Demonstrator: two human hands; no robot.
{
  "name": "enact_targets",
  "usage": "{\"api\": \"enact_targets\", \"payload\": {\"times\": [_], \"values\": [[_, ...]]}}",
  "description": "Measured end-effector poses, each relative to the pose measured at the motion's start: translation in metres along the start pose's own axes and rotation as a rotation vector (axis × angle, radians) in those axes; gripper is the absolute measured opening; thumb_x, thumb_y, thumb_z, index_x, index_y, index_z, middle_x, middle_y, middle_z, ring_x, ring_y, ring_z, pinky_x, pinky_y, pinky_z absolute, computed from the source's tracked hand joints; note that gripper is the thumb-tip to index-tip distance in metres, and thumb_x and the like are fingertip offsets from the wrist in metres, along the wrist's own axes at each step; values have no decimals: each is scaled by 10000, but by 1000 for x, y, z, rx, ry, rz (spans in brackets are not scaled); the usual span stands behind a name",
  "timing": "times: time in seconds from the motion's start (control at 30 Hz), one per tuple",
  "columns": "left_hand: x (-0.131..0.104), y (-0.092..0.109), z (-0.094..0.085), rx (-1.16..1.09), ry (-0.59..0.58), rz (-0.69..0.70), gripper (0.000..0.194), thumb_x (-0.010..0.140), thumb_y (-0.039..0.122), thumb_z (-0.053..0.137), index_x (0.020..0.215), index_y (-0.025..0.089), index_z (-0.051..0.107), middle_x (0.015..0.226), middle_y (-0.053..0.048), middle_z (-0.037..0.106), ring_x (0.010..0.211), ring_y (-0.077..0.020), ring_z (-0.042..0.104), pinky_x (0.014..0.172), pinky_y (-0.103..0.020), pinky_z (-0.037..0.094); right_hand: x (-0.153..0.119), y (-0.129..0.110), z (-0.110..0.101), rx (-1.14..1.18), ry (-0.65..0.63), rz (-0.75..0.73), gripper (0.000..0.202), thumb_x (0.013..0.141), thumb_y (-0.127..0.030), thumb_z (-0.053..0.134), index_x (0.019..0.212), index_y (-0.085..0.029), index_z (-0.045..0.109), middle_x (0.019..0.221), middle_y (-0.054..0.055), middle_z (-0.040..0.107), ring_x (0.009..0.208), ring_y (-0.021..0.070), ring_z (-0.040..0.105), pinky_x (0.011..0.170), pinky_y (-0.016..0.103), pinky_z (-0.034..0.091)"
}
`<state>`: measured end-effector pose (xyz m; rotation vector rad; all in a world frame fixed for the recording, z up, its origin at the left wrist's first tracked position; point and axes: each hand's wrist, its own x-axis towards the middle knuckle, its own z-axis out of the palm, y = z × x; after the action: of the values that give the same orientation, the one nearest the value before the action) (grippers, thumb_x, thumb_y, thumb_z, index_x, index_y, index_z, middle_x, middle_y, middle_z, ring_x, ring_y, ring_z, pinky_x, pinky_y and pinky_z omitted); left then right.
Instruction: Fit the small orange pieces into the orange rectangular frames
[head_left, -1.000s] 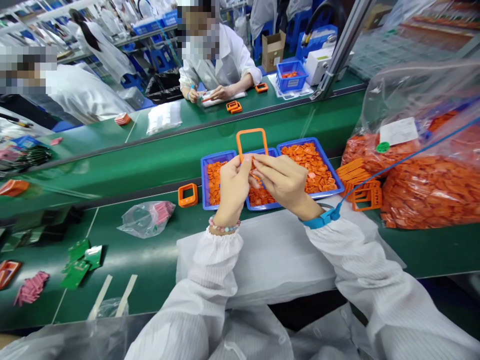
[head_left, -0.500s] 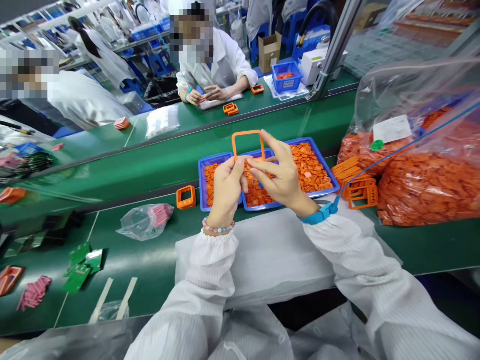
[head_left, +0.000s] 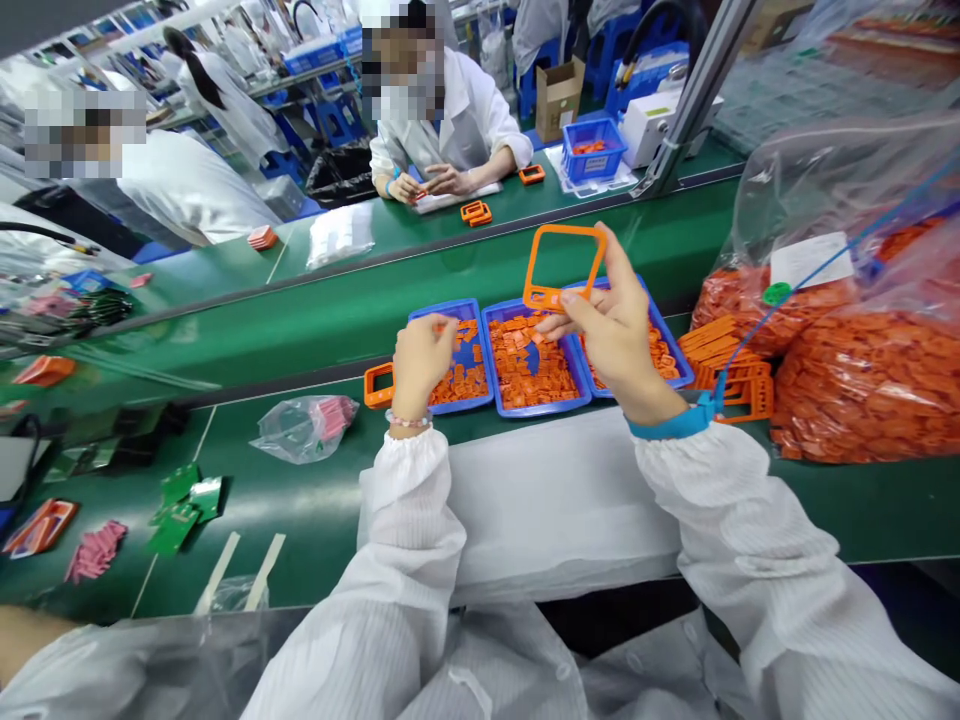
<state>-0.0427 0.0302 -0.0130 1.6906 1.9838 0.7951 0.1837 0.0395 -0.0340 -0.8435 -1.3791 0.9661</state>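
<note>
My right hand [head_left: 619, 335] holds up an orange rectangular frame [head_left: 544, 297] by its right side and lower bar, thumb in front. Behind and below it stand three blue trays of small flat orange pieces: a left tray [head_left: 466, 355], a middle tray [head_left: 544, 409] and a right tray [head_left: 681, 368]. My left hand [head_left: 424, 362] is over the near left part of the left tray, its fingers curled together; whether a small piece is between them is hidden. Partly behind this hand, an orange frame [head_left: 373, 387] rests on the bench.
White sheeting [head_left: 562, 500] covers the bench before me. At right are stacked orange frames [head_left: 724, 355] and a bulging bag of orange pieces [head_left: 862, 370]. Leftward lie a plastic bag [head_left: 289, 430], green boards [head_left: 176, 515] and pink strips [head_left: 96, 550]. A co-worker [head_left: 457, 120] sits opposite.
My hands have parted. The right one has carried the orange frame up and to the right; the left has let go of it and moved left, down over the left tray. The view shifted slightly.
</note>
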Motion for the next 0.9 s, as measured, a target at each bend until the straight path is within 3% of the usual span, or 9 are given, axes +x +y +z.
{"api": "enact_targets", "payload": {"times": [0.13, 0.23, 0.47, 0.9], "values": [[9, -16, 10, 447, -302, -92, 180, 874, 346, 678, 951, 222, 782, 997, -99, 795, 967, -262, 734, 853, -354, 537, -2, -3, 0, 5, -14, 22, 741, 964, -588, 593, 1592, -263, 372, 750, 5, 723, 624, 194, 745, 585, 307, 638], [11, -19, 24, 550, -392, -47, 287, 835, 374, 734, 1085, 236, 760, 1173, -102, 767, 1124, -281, 696, 932, -361, 527, -4, -5, 3, -18, -22, 25, 654, 969, -593, 588, 1521, -261, 476, 759, 7, 726, 601, 180, 735, 576, 299, 636], [14, -23, 38, 578, -497, -57, 268, 804, 278, 750, 1070, 246, 749, 1186, -88, 764, 1150, -280, 691, 966, -384, 527, -3, -6, 2, -57, -36, 24, 564, 983, -562, 580, 1443, -237, 542, 839, 36, 757, 582, 159, 716, 554, 280, 621], [12, -15, 44, 615, -561, -17, 285, 877, 180, 572, 1110, 183, 734, 1228, -168, 738, 1178, -328, 691, 972, -442, 556, -5, 0, 7, -46, -32, 15, 511, 971, -517, 605, 1401, -243, 566, 693, -14, 684, 587, 176, 718, 502, 271, 581]]}}
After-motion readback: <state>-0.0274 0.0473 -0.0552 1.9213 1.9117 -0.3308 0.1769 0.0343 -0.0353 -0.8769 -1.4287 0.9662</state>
